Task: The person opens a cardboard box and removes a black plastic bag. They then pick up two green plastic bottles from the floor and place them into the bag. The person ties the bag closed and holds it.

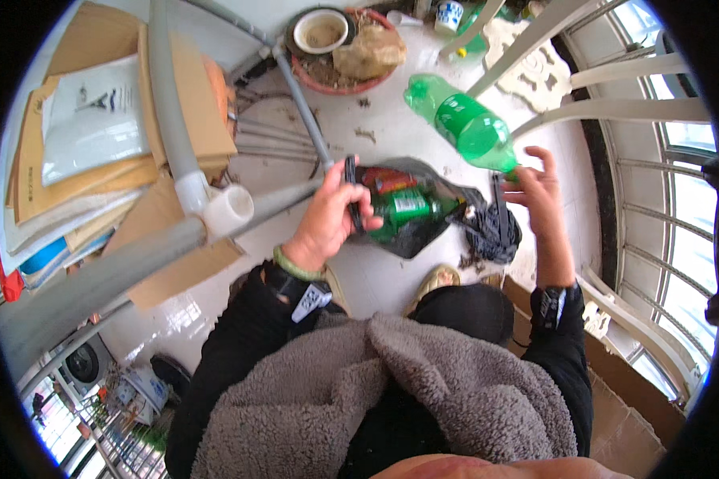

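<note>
Green plastic bottle (pixel 463 124), one item: located ahead of the person and right of centre, tilted, its capped end toward the right hand (pixel 542 195). From my remote station I observe that hand's fingers pinching the bottle at the cap end, with one finger raised away from it.

The left hand (pixel 327 219) has its fingers closed on a black strap-like edge of the black plastic bag (pixel 435 239). I find the bag's mouth open and facing upward; inside it lie a second green bottle (pixel 407 209) and a red package (pixel 387 180). Bunched black plastic (pixel 495 235) sits at the bag's right edge; I cannot tell whether it is joined to the bag.

Edges noted: on the left, a grey pipe (pixel 120 267) runs up to just beside the left hand, leaving narrow room there. On the right, a white chair frame (pixel 527 49) passes near the bottle's upper flank. Beyond the bottle's far end, the red pot (pixel 335 88) stands well apart from the bag, and pale floor (pixel 383 124) with scattered debris gives the widest working room between them. On the near side, I record a shoe (pixel 437 279) close to the bag and a cardboard box (pixel 623 431) beside the right sleeve.
</note>
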`<act>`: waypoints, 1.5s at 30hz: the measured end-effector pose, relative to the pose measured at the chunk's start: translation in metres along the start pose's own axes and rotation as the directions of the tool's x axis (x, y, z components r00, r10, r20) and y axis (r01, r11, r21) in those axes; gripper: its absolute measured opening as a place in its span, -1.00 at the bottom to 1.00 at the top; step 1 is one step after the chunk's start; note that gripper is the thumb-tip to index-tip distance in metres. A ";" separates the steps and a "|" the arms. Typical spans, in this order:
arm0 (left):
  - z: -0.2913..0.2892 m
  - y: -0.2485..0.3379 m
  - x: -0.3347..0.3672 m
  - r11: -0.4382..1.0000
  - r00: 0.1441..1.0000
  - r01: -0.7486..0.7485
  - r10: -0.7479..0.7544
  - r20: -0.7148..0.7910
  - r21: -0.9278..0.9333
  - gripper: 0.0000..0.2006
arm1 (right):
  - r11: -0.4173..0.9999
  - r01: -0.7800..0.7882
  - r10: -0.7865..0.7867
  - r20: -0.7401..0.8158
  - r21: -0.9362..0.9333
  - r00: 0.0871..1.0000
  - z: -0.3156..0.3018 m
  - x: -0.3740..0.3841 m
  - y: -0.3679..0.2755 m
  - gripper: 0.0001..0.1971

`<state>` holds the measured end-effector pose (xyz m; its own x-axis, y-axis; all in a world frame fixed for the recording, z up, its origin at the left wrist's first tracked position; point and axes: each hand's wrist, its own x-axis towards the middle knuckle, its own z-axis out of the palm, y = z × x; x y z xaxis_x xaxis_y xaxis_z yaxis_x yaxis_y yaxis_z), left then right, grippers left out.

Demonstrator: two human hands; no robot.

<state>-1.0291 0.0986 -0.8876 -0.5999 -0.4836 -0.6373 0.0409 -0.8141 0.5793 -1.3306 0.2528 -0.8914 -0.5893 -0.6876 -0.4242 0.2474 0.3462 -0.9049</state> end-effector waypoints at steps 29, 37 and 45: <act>-0.016 0.010 -0.025 0.986 0.995 0.094 -0.089 -0.040 0.134 -0.59 | 0.540 0.291 -0.001 0.345 -0.790 0.939 -0.003 0.017 0.085 -0.45; -0.013 0.022 -0.033 0.963 0.997 0.067 -0.077 0.027 0.261 -0.61 | 0.449 0.495 -0.495 0.254 -0.744 0.831 -0.005 0.007 0.055 -0.82; -0.002 0.024 -0.028 0.976 0.999 0.029 -0.026 -0.018 0.217 -0.55 | 0.918 0.185 -0.190 0.021 -0.352 0.981 -0.003 -0.004 0.029 -0.75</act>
<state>-1.0096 0.0919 -0.8563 -0.5860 -0.4684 -0.6613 -0.1512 -0.7385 0.6570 -1.3231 0.2677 -0.9155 -0.6097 -0.7540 -0.2447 -0.1527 0.4146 -0.8971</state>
